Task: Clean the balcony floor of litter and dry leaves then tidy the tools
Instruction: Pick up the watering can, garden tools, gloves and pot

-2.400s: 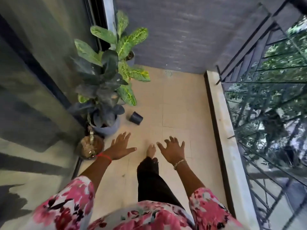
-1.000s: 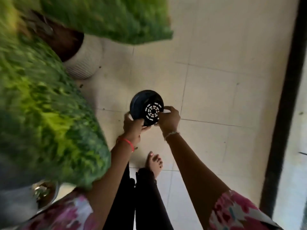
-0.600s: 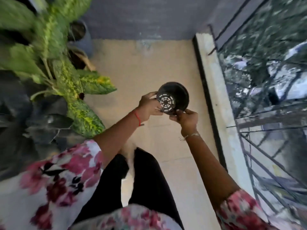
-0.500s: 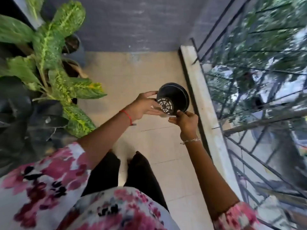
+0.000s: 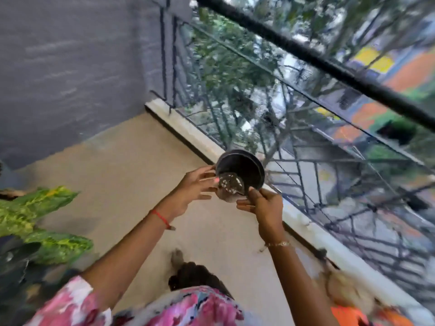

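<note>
**Operator:** Where is the pot, and how am I holding it?

**Guide:** You are holding the black pot [image 5: 246,164] up in the air, mouth tipped toward you. It is hanging over the edge of the floor [image 5: 141,165], just beside the ledge [image 5: 188,129] under the railing [image 5: 306,109]. Your left grip [image 5: 195,187] is cupping the base, thumb above and fingers below. Your right grip [image 5: 263,205] is pinching the near rim, thumb on top.

**Operator:** What am I aiming for?

**Guide:** I am judging that you are clearing it off the floor as part of the tidying. It is looking like thin, light plastic, so a gentle squeeze should be enough. The holed bottom may be letting soil crumbs fall, so you are better off carrying it low and mouth up, with one grip under the base.

**Operator:** Anything in the way?

**Guide:** The railing is standing close on your right, with open gaps and a drop beyond. A slip there is risking the pot going outside, so turn inward first. Big mottled leaves [image 5: 40,222] are crowding your left, near the grey wall [image 5: 70,55]. Something orange [image 5: 348,312] is lying at the lower right, too blurred for me to tell what it is. Your foot [image 5: 177,258] is resting on the floor between your arms.
</note>
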`<state>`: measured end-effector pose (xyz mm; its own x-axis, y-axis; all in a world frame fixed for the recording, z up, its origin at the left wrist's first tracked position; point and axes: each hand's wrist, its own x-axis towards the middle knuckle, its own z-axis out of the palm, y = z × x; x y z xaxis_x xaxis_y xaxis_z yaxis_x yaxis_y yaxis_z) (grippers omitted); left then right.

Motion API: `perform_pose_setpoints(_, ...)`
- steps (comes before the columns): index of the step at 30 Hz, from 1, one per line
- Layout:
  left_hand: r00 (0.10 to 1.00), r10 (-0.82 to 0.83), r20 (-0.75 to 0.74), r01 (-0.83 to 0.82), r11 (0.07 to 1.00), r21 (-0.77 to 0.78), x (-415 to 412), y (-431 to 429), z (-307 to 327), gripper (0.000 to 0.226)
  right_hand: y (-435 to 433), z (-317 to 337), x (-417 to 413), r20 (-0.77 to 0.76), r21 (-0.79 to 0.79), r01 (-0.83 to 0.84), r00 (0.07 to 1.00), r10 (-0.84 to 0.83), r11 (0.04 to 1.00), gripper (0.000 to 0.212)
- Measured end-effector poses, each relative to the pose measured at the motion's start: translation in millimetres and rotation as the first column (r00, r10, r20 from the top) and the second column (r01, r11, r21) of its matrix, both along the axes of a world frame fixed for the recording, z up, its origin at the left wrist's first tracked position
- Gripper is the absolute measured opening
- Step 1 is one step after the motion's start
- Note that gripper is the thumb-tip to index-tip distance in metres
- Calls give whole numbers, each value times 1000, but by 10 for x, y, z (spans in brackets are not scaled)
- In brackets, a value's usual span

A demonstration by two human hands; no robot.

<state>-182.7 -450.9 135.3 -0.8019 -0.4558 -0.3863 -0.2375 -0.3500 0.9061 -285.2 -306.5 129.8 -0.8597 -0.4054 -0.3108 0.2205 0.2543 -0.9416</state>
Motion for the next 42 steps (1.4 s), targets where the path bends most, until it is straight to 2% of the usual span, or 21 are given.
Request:
perform_pose_setpoints(3, 989, -145, -5, 145, 988, -46, -83, 428, 55, 26, 581, 72, 108, 0, 3, 123, 992, -123, 992, 18)
perform_pose_setpoints(6, 970, -244, 18, 245, 967, -66, -162, 934, 46, 30, 1166, 109, 190, 35, -4, 255, 966, -254, 967, 21)
perform_pose_setpoints(11, 898, -436, 65, 440, 895, -75, -270, 1794, -112, 35, 2154, 42, 318, 86, -23, 469, 881, -466, 883, 22)
perform_pose_setpoints(15, 802, -591, 87, 597, 800, -58, -450, 2633, -239, 28, 3042, -62, 442, 115, -55, 622, 781, -614, 781, 25)
perform_pose_setpoints(19, 696, -707, 125, 717, 693, -76, -762, 3527, -363, 26, 3986, -191, 434, 119, -14, 726, 684, -720, 687, 21)
perform_pose_setpoints(25, 586, -784, 206, 806, 591, -42, -1132, 5003, -586, 18, 5429, -323, 333, 136, 51, 837, 535, -834, 546, 14)
perform_pose_setpoints(30, 547, -795, 262, 825, 566, -5, -1312, 6018, -760, 13, 6376, -407, 296, 151, 77, 868, 476, -866, 491, 25)
perform_pose_setpoints(38, 465, -797, 385, 864, 503, -2, -1769, 6753, -959, 16, 7182, -729, 113, 236, 107, 942, 286, -929, 317, 21)
perform_pose_setpoints(42, 382, -817, 432, 906, 424, 0, -2211, 7004, -1212, 18, 7416, -943, -82, 276, 149, 963, 178, -944, 225, 20)
